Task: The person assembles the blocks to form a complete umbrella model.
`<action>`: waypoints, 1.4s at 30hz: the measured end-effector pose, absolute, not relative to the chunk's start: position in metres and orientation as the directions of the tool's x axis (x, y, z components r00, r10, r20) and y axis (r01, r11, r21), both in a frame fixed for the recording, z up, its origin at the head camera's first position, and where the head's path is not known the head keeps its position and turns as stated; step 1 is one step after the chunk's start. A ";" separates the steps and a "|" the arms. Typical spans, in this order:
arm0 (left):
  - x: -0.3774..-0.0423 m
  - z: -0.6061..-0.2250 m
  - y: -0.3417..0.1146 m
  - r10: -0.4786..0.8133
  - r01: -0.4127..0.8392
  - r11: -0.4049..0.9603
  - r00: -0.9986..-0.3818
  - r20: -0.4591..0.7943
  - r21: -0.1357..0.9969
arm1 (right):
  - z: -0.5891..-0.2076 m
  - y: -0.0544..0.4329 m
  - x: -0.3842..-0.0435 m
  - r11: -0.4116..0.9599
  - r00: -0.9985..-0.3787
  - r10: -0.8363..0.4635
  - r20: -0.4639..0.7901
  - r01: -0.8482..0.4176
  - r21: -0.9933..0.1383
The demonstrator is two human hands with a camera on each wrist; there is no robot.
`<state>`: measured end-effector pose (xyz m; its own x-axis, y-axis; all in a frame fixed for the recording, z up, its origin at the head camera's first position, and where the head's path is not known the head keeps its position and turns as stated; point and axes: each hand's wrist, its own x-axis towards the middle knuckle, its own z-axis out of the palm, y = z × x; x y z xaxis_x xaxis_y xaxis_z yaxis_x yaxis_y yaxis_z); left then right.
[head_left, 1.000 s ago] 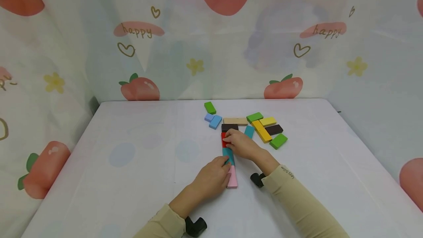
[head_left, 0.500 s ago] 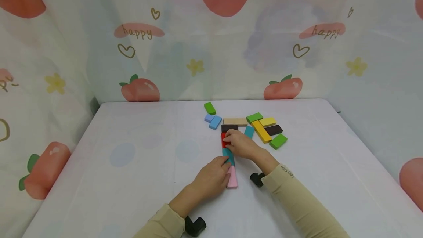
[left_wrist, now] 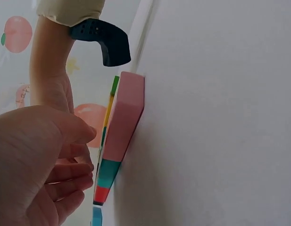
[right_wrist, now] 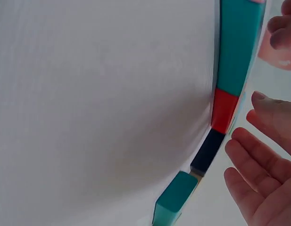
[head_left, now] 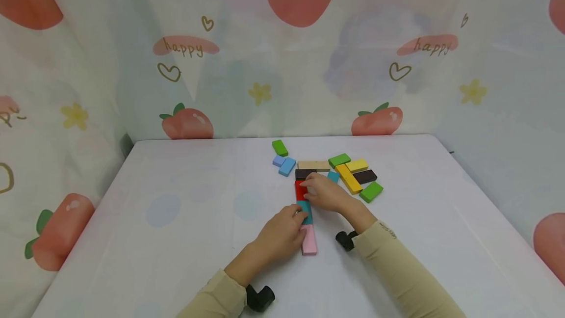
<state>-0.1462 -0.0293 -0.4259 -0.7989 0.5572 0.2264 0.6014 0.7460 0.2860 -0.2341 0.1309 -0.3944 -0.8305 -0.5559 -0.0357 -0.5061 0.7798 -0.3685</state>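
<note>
A row of wooden blocks runs away from the person: a pink block, a teal block, a red block and a black block. Beyond it a beige block lies crosswise. My left hand hovers beside the pink and teal blocks, its fingers loosely bent and holding nothing. In the left wrist view a gap shows between that hand and the pink block. Over the red block, my right hand has its fingers spread; the right wrist view shows the palm with nothing in it.
A second teal block lies partly behind the right hand. Right of it sit an orange block, a yellow block, a dark brown block and green blocks. Two blue blocks and a green block lie at the back left.
The left hand's fingers have lifted slightly off the teal block and spread a little. The right hand has barely moved. The head view has tilted slightly; the blocks keep their layout.
</note>
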 end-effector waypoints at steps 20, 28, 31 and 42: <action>-0.216 -0.411 -0.029 0.391 0.397 0.823 -0.915 0.102 0.406 | -0.392 0.170 -0.248 0.834 -0.916 -0.400 0.041 -0.382 -0.398; -0.242 -0.402 -0.016 0.427 0.450 0.818 -0.892 0.146 0.358 | -0.393 0.183 -0.250 0.849 -0.940 -0.341 0.026 -0.320 -0.421; -0.253 -0.400 -0.010 0.425 0.430 0.834 -0.900 0.093 0.347 | -0.394 0.187 -0.252 0.859 -0.955 -0.294 0.031 -0.278 -0.429; -0.288 -0.405 0.006 0.354 0.328 0.869 -0.935 -0.002 0.369 | -0.397 0.198 -0.255 0.894 -0.986 -0.167 0.021 -0.160 -0.418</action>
<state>-0.2875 0.0056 -0.4054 -0.9352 0.3541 -0.0023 0.3283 0.8695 0.3691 -0.2552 0.1985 -0.3965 -0.9858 -0.1668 0.0213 -0.1603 0.8941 -0.4183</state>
